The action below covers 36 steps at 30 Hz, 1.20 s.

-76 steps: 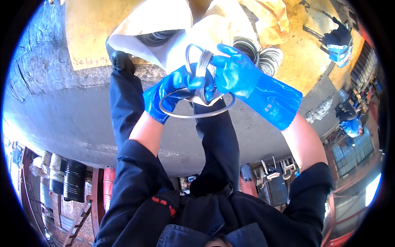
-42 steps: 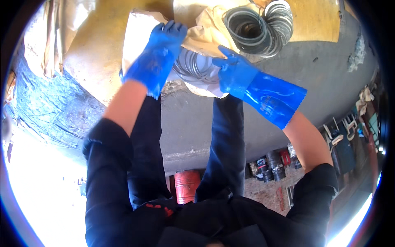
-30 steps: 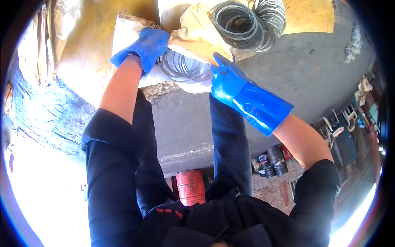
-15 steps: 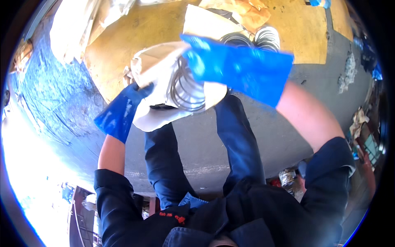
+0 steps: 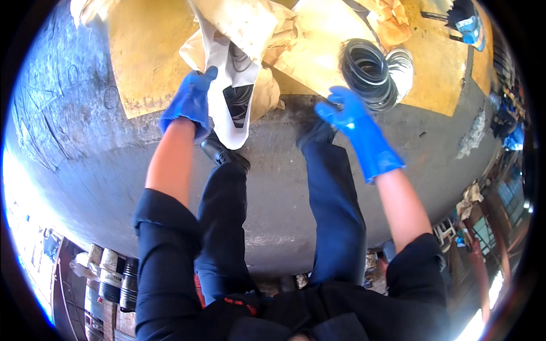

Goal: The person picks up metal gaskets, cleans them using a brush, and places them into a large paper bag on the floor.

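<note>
My left hand, in a blue rubber glove, is closed on the left edge of a white-lined brown paper wrapper. Inside its open fold lie dark thin rings, partly covered by the paper. My right hand, gloved the same way, holds nothing; its fingers are apart. Just beyond it, to the right, a coil-like stack of dark rings leans against a stack of pale, shiny rings.
Yellowish sheets cover part of the dark floor. Crumpled brown paper lies beyond the ring stacks. A blue and black object sits at the far right. Dark ribbed cylinders stand at lower left.
My right hand has left the rings in the wrapper and moved right and nearer me. The wrapper, still in my left hand, now sits farther away, its paper folded around the rings.
</note>
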Available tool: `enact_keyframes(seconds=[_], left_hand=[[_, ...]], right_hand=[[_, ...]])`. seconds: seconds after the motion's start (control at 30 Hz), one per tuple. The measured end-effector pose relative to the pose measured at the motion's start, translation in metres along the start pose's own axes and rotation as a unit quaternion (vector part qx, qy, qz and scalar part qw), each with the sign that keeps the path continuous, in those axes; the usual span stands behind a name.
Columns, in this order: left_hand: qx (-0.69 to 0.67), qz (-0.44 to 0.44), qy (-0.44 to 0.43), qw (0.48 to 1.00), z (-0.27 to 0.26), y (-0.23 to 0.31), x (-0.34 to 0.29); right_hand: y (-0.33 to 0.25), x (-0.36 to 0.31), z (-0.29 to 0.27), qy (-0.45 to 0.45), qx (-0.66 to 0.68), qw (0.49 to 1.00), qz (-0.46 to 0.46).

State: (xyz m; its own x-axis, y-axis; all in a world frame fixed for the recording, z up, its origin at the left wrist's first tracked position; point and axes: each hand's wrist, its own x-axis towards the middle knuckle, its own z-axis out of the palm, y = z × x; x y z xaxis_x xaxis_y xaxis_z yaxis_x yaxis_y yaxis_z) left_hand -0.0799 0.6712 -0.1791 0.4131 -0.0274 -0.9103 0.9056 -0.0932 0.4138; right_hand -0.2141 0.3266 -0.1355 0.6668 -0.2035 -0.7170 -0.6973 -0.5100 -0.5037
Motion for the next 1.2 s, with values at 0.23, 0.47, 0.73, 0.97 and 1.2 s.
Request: enact_keyframes(seconds=[0.23,0.47,0.73,0.97,1.2], left_hand=[[0.185,0.06,0.041,0.98,-0.058,-0.058,0.065],[-0.04,0.101,-0.023,0.994,-0.052,-0.058,0.068],[0.082,0.104,0.028,0.991,-0.08,-0.044,0.081],[0.004,0.253,0.028,0.967,-0.123,-0.043,-0.01],[-0.149,0.186,-0.027,0.971,-0.12,-0.051,-0.005]], right_hand=[[-0.095,0.073,0.125,0.028,0.05,0.996,-0.067],[-0.091,0.092,0.095,-0.157,0.079,0.978,-0.112],[-0.034,0.13,0.108,-0.099,0.093,0.972,-0.193],[-0.06,0.078,0.068,-0.035,0.151,0.935,-0.32],[-0.083,0.041,0.034,0.011,0.127,0.97,-0.209]])
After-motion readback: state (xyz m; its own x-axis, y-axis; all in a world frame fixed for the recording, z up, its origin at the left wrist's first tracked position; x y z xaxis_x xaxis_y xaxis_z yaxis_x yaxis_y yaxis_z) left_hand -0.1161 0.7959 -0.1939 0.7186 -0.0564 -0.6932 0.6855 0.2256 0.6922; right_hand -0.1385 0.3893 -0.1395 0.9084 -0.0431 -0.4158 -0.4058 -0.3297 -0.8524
